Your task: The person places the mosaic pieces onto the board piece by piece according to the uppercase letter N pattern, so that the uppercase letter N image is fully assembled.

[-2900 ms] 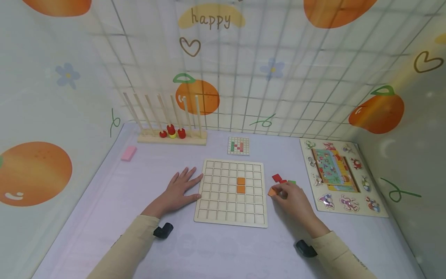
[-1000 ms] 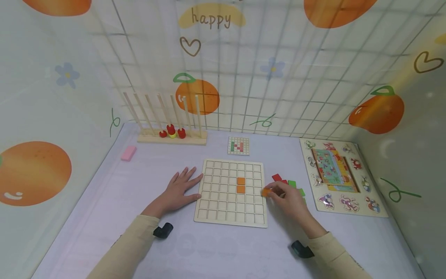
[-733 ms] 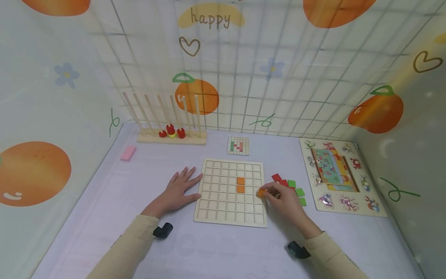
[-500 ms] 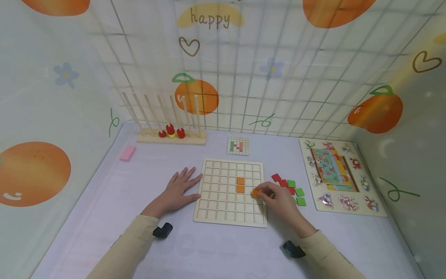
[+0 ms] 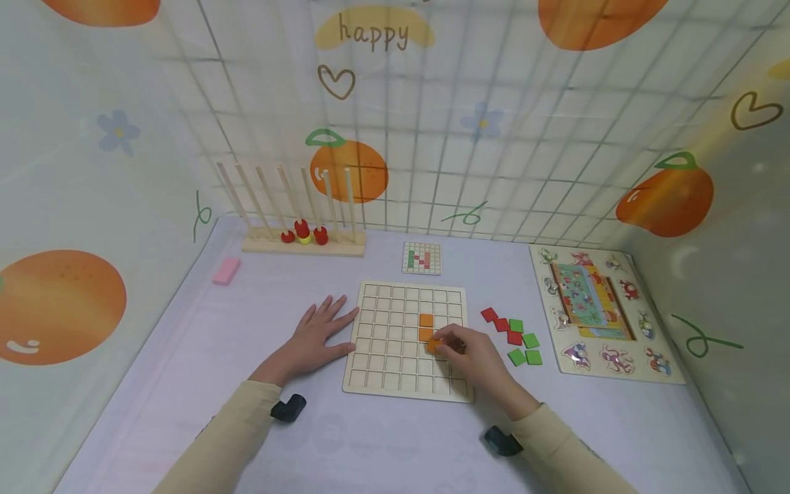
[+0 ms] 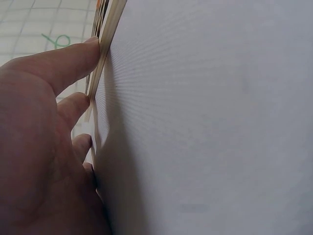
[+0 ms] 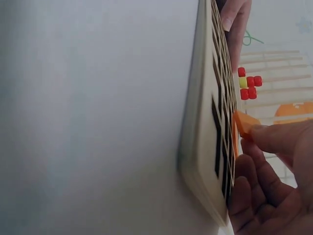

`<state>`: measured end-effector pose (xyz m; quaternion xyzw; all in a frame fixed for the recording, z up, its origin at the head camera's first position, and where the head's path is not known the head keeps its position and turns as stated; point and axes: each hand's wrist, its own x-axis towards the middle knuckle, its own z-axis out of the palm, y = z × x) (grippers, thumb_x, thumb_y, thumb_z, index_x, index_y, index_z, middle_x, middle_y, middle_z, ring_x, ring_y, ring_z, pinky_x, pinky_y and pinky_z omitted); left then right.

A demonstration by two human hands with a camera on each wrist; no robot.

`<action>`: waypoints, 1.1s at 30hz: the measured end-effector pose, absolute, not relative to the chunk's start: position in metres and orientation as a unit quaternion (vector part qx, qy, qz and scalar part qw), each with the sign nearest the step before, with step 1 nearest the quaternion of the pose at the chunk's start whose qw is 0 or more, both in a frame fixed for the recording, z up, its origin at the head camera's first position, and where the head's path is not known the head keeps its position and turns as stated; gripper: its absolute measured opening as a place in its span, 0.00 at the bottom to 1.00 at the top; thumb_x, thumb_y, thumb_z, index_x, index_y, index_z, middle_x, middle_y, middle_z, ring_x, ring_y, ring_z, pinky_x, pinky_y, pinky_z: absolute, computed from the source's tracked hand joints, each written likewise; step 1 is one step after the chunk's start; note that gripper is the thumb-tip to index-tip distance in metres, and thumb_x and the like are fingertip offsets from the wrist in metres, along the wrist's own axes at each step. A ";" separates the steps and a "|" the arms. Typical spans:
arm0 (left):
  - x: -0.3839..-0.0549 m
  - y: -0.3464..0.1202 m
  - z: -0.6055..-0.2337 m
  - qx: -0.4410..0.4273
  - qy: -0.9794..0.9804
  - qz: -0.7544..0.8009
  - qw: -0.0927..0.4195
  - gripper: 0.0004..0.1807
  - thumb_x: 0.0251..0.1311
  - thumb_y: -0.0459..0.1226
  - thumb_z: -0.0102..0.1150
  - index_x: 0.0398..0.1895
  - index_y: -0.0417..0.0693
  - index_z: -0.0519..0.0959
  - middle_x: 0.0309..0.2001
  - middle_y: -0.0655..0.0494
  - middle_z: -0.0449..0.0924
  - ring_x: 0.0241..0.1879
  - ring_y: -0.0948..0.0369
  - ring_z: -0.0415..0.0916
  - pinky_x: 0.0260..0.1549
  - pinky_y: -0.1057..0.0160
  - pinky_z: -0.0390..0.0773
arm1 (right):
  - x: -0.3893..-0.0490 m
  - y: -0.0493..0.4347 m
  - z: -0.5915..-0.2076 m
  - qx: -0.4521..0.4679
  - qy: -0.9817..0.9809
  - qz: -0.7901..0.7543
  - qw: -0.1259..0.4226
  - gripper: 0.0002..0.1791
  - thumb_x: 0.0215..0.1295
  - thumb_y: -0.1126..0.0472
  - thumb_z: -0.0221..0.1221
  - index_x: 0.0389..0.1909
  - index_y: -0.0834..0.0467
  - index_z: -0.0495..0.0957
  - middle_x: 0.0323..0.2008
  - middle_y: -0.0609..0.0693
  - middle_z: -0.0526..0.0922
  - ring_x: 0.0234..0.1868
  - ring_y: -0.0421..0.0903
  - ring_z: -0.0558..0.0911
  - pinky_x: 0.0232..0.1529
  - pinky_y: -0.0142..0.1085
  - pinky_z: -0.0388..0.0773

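Note:
A square wooden grid board point(image 5: 385, 370) lies flat in the middle of the table. Two orange square tiles point(image 5: 426, 320) sit in its cells, one in front of the other. My right hand point(image 5: 472, 353) is over the board's right half and pinches a third orange tile point(image 7: 246, 124) between thumb and fingertips, just in front of those two. That tile is tilted, its edge down at the board in the right wrist view. My left hand point(image 5: 315, 341) rests on the table with spread fingers, its thumb and a fingertip touching the board's left edge.
Several loose red tiles point(image 5: 489, 315) and green tiles point(image 5: 533, 357) lie right of the board. Behind it is a small pattern card point(image 5: 422, 259). A wooden peg rack point(image 5: 302, 248) with beads, a pink block point(image 5: 227, 271) and a picture puzzle board point(image 5: 617, 370) stand further out.
My right hand has carried the orange tile leftward from beside the loose tiles to over the board, uncovering red and green tiles. The left hand stays in place.

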<state>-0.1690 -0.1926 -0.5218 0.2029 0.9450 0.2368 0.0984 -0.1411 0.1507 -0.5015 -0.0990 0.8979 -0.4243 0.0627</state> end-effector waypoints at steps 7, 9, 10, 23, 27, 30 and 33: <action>-0.169 -0.193 -0.521 0.206 0.945 0.237 0.096 0.41 0.68 0.58 0.59 0.80 0.60 0.60 0.82 0.50 0.45 0.81 0.46 0.33 0.76 0.40 0.34 | -0.141 0.144 -0.506 -0.114 0.902 -0.412 0.057 0.09 0.64 0.60 0.71 0.42 0.44 0.86 0.36 0.36 0.84 0.34 0.41 0.77 0.38 0.32 0.79; -0.169 -0.193 -0.520 0.207 0.945 0.236 0.094 0.41 0.67 0.58 0.59 0.80 0.59 0.60 0.82 0.49 0.45 0.81 0.46 0.34 0.76 0.39 0.34 | -0.141 0.143 -0.506 -0.120 0.903 -0.409 0.056 0.09 0.64 0.60 0.71 0.42 0.44 0.86 0.36 0.36 0.84 0.34 0.40 0.77 0.38 0.32 0.79; -0.169 -0.194 -0.520 0.207 0.945 0.237 0.094 0.41 0.67 0.58 0.60 0.80 0.59 0.60 0.82 0.49 0.45 0.81 0.46 0.34 0.76 0.39 0.34 | -0.140 0.142 -0.507 -0.123 0.903 -0.409 0.055 0.09 0.64 0.60 0.71 0.42 0.44 0.86 0.36 0.35 0.84 0.34 0.40 0.78 0.38 0.32 0.79; -0.169 -0.194 -0.520 0.203 0.945 0.237 0.100 0.41 0.67 0.58 0.60 0.80 0.60 0.59 0.82 0.49 0.44 0.81 0.46 0.33 0.76 0.39 0.34 | -0.141 0.138 -0.511 -0.151 0.913 -0.378 0.036 0.12 0.60 0.63 0.73 0.42 0.45 0.85 0.32 0.37 0.76 0.33 0.39 0.75 0.34 0.30 0.77; -0.169 -0.193 -0.519 0.199 0.946 0.233 0.105 0.41 0.67 0.58 0.60 0.80 0.60 0.59 0.82 0.50 0.44 0.81 0.47 0.33 0.76 0.40 0.33 | -0.142 0.138 -0.511 -0.149 0.914 -0.375 0.038 0.12 0.59 0.64 0.73 0.41 0.46 0.86 0.34 0.38 0.76 0.32 0.38 0.75 0.35 0.29 0.78; -0.169 -0.193 -0.519 0.203 0.946 0.234 0.101 0.41 0.67 0.57 0.60 0.80 0.59 0.60 0.82 0.49 0.44 0.81 0.46 0.33 0.76 0.39 0.33 | -0.142 0.137 -0.510 -0.147 0.916 -0.371 0.040 0.12 0.59 0.64 0.73 0.41 0.47 0.86 0.34 0.39 0.77 0.32 0.37 0.76 0.35 0.29 0.78; -0.169 -0.193 -0.519 0.207 0.945 0.233 0.095 0.41 0.67 0.57 0.60 0.80 0.59 0.60 0.82 0.49 0.45 0.81 0.45 0.34 0.76 0.39 0.34 | -0.141 0.137 -0.509 -0.145 0.918 -0.366 0.041 0.11 0.59 0.64 0.73 0.41 0.47 0.87 0.34 0.38 0.77 0.32 0.36 0.76 0.35 0.29 0.78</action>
